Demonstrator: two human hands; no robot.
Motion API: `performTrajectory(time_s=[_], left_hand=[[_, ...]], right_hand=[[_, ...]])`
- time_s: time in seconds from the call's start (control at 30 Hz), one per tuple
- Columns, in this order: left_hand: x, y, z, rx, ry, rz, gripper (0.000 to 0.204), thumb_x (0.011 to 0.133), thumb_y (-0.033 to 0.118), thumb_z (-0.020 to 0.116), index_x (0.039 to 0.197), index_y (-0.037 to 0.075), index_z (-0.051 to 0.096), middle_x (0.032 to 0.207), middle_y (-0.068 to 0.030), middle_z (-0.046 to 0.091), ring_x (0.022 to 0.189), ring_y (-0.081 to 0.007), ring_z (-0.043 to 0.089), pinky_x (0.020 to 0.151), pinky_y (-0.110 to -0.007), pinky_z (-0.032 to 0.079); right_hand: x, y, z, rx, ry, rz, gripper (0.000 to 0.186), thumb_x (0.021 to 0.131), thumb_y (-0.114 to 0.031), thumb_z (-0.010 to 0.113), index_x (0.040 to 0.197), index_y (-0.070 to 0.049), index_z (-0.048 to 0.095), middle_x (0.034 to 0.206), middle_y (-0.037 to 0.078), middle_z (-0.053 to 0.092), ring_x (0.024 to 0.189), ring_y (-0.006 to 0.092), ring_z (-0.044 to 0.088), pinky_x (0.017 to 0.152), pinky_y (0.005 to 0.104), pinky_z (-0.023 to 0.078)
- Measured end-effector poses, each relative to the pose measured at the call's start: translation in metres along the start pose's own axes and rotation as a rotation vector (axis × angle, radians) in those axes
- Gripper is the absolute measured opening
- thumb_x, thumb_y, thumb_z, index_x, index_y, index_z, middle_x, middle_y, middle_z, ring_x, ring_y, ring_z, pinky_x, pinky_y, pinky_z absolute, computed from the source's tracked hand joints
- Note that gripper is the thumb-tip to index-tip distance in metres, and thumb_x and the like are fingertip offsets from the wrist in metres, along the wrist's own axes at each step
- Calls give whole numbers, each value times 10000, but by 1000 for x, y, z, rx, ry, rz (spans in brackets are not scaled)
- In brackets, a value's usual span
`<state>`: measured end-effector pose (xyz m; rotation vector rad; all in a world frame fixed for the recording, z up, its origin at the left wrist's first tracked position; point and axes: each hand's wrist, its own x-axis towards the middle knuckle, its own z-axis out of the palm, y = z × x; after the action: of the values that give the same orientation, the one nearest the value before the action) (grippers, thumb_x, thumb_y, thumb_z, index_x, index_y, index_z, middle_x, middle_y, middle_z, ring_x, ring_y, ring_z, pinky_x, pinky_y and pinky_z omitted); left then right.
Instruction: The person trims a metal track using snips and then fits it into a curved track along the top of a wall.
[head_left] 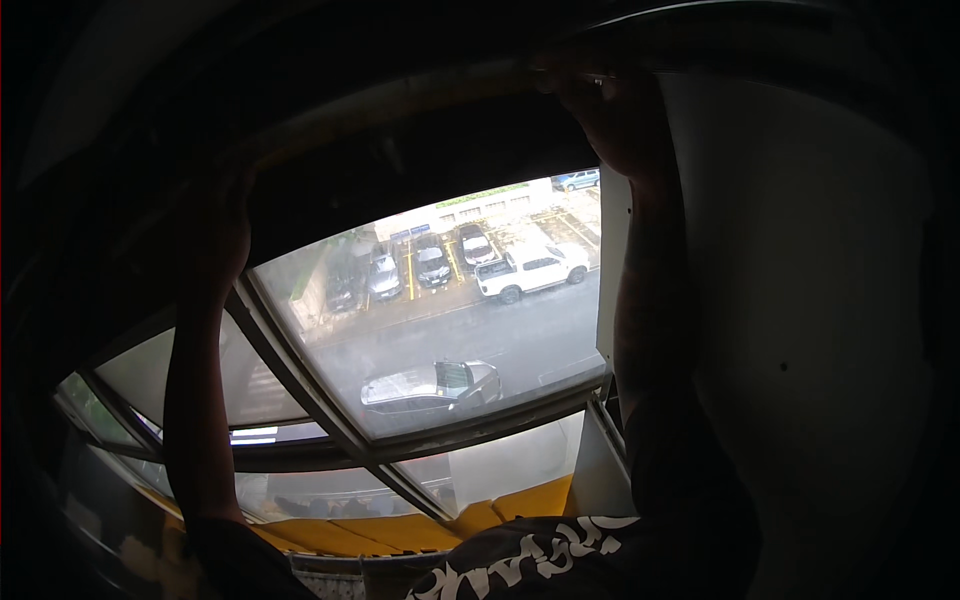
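Note:
Both my arms are raised in front of a tall window. My left hand (225,225) is up at the left end of a dark band (400,150) above the glass; its fingers are lost in shadow. My right hand (612,125) reaches higher, to the band's upper right edge beside a pale wall panel (800,250). Its fingers look bent together against that edge, with a small bright glint among them. What they hold, if anything, is too dark to make out.
Metal frame bars (310,375) divide the window panes. A yellow ledge (370,535) runs along the bottom. Through the glass, far below, are a road, a white pickup truck (535,270), a silver car (425,390) and several parked cars.

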<state>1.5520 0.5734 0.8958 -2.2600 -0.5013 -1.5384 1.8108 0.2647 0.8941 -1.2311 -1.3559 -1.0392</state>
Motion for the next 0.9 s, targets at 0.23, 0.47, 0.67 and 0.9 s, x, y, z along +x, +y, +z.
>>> performTrajectory(time_s=[0.23,0.47,0.67,0.9], left_hand=[[1,-4,6,28,50,115,361,1058,323,469,1261,79,641,1150,-153,681,1071,-293,656,944,-409,504],[3,-10,12,-32,39,122,366,1055,322,483,1298,82,615,1194,-149,666,1107,-281,644,967,-398,497],[1,-23,20,19,26,59,327,1046,312,497,1275,135,648,1166,-126,688,1030,-276,672,935,-409,507],[-1,-12,16,19,83,72,341,1046,338,496,1277,139,647,1123,-129,695,1002,-274,676,910,-407,511]], right_hand=[[4,24,12,-96,111,-144,141,908,-145,692,1026,-78,729,947,60,735,885,155,693,813,318,546],[4,37,17,-78,119,-142,136,883,-108,720,1016,-80,724,940,50,730,863,141,686,761,314,548],[4,24,15,-202,128,-182,163,880,-178,741,1020,-95,740,907,58,748,827,160,710,763,323,556],[3,22,13,-242,94,-153,174,877,-193,736,1032,-113,748,912,63,756,832,173,726,751,337,568]])
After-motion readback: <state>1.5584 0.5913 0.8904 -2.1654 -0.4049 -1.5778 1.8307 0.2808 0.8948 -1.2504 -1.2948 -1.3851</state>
